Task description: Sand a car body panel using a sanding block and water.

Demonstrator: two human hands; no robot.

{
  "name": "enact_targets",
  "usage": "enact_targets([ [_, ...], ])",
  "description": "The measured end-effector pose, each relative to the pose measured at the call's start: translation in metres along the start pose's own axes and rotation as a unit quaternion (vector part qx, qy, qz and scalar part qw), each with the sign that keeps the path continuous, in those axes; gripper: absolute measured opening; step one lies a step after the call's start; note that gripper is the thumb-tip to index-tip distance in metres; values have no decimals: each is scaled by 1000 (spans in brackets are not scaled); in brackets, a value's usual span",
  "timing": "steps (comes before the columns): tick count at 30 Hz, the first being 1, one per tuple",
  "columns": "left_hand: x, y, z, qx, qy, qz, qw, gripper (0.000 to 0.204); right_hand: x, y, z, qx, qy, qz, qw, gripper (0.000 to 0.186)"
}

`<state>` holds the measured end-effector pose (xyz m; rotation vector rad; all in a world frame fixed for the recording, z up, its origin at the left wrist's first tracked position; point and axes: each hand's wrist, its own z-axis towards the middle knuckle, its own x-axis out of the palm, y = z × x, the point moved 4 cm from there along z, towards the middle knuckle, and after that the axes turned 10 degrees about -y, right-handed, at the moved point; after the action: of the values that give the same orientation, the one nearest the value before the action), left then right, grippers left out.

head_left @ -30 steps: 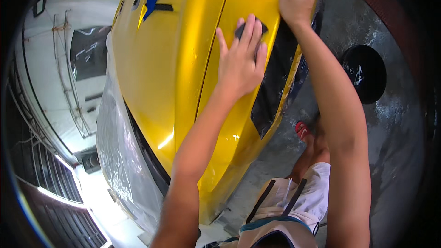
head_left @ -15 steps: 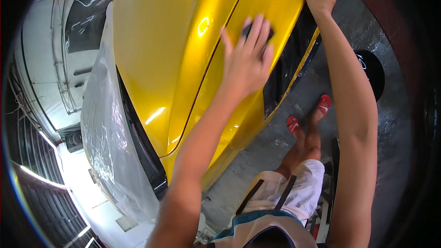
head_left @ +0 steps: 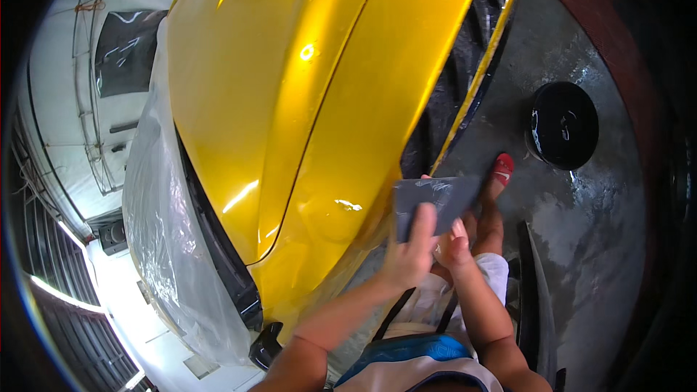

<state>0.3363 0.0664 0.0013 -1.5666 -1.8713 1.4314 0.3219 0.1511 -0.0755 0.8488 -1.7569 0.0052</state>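
**Technician A:** Fingers (head_left: 423,226) of the left hand (head_left: 408,258) lie pressed flat against the near face of a grey sheet (head_left: 434,203), closed on it. The right hand (head_left: 454,247) sits just beside them, its fingertips pinching the sheet's lower edge. Confirm the position of the sheet.

**Technician B:** Confirmed. The grey sheet stands directly above both sets of fingers, held off the yellow car body (head_left: 319,123). The painted panel lies just to the left of the fingers; the dark grille opening (head_left: 454,101) is above them and beyond the sheet's top edge.

**Technician A:** Handling properties?

**Technician B:** Judged thin, light and flexible. Its face shows wet streaks, so treat it as slippery. It would likely fold or droop if gripped at one corner only. Hold along the lower edge with both hands, thumbs behind, fingers spread on the front.

**Technician A:** Surroundings?

**Technician B:** To the right of the fingers, well apart, a black round container (head_left: 563,125) sits on the wet concrete floor (head_left: 602,225). Just above and right of the fingers, a red sandal (head_left: 501,168) shows on the person's foot. Far to the left, clear plastic masking film (head_left: 163,239) covers the car's side.
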Motion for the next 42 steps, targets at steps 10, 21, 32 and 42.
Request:
enact_targets([
  [10,20,-92,107,508,-130,433,733,27,-350,162,149,-72,-463,-371,802,45],
  [21,-15,-82,149,428,-261,404,765,47,-660,118,238,132,-453,-746,470,38],
  [32,-16,-94,146,449,-225,473,724,30,-397,180,183,148,-275,88,946,23],
  [42,-35,-47,85,317,-285,349,835,51,71,127,95,216,-120,-87,965,53],
])
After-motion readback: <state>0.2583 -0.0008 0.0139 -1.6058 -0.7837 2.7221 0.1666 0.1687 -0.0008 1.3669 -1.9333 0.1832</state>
